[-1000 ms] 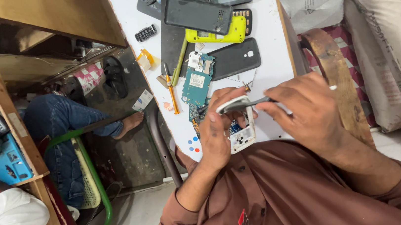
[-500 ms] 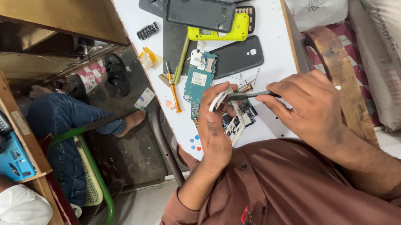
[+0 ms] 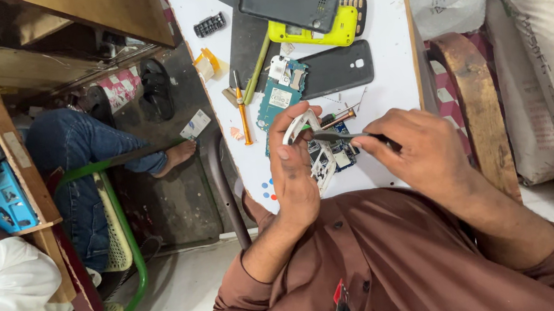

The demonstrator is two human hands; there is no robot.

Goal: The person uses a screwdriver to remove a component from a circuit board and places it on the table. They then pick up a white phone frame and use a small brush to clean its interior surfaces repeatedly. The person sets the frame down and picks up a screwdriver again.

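A white desk (image 3: 389,48) ran up the middle of the view, and everything else lay around it. Left of the desk, a dark, worn concrete floor (image 3: 166,208) held a pair of black sandals (image 3: 154,86). Further left stood a green-framed chair (image 3: 120,261) and a wooden shelf unit (image 3: 18,169). Above the sandals hung a brown wooden board (image 3: 104,12). Right of the desk stood a curved wooden chair arm (image 3: 473,100), then pale woven sacks (image 3: 548,58). Light was even and soft.
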